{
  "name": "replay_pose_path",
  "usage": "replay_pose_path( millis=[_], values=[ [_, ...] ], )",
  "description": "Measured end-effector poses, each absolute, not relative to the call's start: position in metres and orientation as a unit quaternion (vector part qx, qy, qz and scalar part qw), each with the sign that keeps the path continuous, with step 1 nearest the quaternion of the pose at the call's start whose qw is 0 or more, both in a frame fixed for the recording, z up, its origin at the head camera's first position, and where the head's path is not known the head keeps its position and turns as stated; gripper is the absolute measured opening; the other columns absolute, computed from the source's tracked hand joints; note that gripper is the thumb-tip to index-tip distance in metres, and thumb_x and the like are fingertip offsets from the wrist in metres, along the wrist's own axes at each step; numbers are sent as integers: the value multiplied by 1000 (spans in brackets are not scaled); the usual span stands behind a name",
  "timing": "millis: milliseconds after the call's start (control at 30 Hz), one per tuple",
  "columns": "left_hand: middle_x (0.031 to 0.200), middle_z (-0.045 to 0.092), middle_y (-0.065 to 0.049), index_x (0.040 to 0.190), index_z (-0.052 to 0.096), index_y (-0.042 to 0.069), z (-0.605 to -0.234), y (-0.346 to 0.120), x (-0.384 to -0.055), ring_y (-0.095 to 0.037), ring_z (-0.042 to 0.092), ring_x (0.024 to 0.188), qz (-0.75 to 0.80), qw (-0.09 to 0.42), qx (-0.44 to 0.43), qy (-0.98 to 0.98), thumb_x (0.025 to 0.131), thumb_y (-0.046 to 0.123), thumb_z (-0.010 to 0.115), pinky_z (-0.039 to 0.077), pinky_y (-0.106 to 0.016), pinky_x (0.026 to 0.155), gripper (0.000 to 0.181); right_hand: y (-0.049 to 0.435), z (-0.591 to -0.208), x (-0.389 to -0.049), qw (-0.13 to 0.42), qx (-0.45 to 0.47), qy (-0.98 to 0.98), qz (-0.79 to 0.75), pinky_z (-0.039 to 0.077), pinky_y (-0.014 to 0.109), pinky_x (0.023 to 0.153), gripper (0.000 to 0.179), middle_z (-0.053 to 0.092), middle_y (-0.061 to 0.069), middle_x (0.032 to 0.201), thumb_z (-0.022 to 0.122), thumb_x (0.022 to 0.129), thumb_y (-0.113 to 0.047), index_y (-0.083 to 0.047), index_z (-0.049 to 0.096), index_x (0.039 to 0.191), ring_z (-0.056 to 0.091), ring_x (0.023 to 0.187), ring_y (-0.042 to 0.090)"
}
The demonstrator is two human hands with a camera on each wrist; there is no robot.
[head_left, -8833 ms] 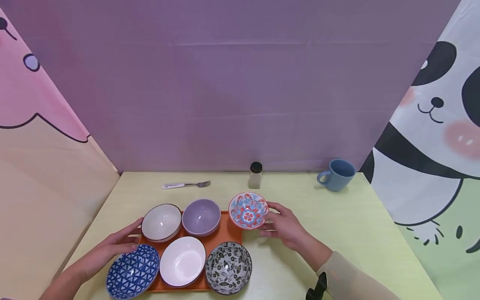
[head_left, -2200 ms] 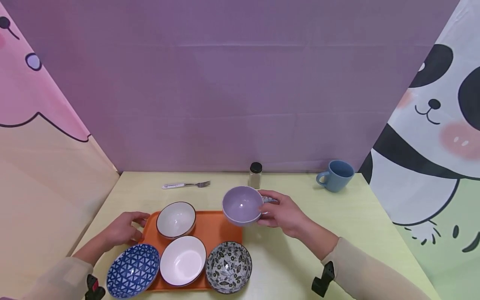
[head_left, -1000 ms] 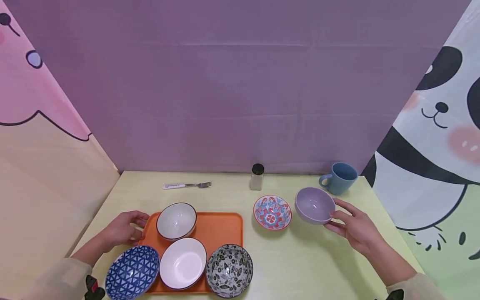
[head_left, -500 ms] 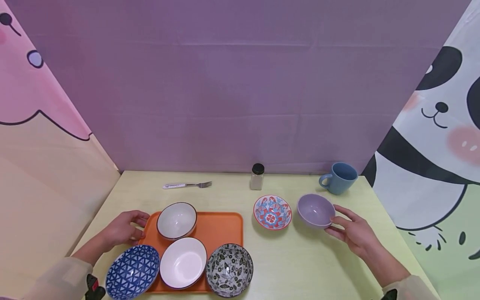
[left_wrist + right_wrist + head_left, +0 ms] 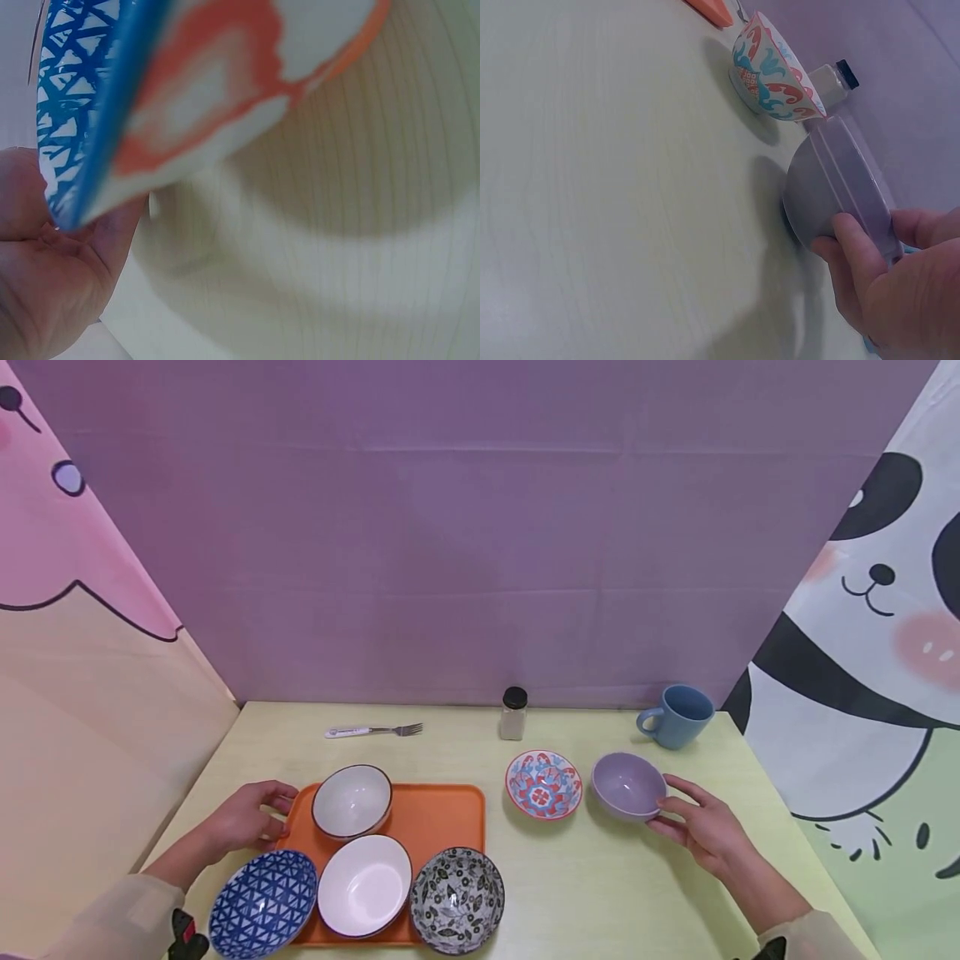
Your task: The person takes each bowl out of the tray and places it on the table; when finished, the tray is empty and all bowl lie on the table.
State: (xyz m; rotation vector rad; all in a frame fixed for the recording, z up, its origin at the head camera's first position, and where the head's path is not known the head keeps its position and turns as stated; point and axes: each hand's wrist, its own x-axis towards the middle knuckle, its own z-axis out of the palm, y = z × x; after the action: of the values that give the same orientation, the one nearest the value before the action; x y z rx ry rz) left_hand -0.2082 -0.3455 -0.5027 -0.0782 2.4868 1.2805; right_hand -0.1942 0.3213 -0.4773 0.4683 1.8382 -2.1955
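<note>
My right hand [image 5: 708, 827] grips a purple bowl [image 5: 628, 787] by its right side, thumb at the rim and fingers under the wall. In the right wrist view, the bowl's base is close over the tabletop. Left of it stands a red-and-blue patterned bowl [image 5: 543, 785]. My left hand [image 5: 247, 817] holds the left edge of an orange tray [image 5: 442, 814] with bent fingers. On the tray are a dark-rimmed white bowl [image 5: 352, 802], a wide white bowl [image 5: 365, 887] and a black floral bowl [image 5: 457, 902]. A blue triangle-patterned bowl [image 5: 262, 902] overhangs the tray's near left corner.
Along the back of the table lie a fork [image 5: 375, 731], a black-capped shaker [image 5: 513, 714] and a blue mug [image 5: 677, 717], the mug just behind the purple bowl. A purple backdrop [image 5: 480, 543] rises behind the table edge.
My right hand put the patterned bowl on the table, then carried the purple bowl right from the tray and lowered it. My left hand shifted from the dark-rimmed bowl to the tray edge.
</note>
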Motion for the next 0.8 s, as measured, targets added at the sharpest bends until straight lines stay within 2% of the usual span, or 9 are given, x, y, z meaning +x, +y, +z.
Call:
replay_pose_path(
  millis=[333,433,633,800],
  values=[
    [120,56,-25,142,43,-10,-503,-347,-209,-28,63,91,451,174,-27,875,85,-8,66,64,-40,72,61,321,-480,-193,120,157,637,-745,61,33,87,72,37,23,144,65,97,-1,-3,28,159,76,88,22],
    [121,56,-26,142,42,-10,-502,-347,-208,-28,63,92,450,174,-28,875,85,-8,66,64,-40,72,62,322,-481,-193,120,154,637,-746,61,35,88,73,43,21,140,65,97,-2,-3,27,159,76,90,23],
    [121,56,-26,142,43,-9,-503,-346,-209,-28,64,93,444,172,-31,879,85,-8,66,64,-40,72,62,324,-483,-191,118,140,640,-747,61,41,89,73,63,9,119,67,98,-5,-2,28,159,76,93,24],
    [121,56,-25,142,43,-9,-503,-345,-209,-29,64,93,444,172,-31,879,84,-8,67,64,-40,72,63,326,-484,-189,117,126,665,-727,61,43,88,74,69,4,112,67,99,-11,-3,26,160,76,96,23]
  ],
)
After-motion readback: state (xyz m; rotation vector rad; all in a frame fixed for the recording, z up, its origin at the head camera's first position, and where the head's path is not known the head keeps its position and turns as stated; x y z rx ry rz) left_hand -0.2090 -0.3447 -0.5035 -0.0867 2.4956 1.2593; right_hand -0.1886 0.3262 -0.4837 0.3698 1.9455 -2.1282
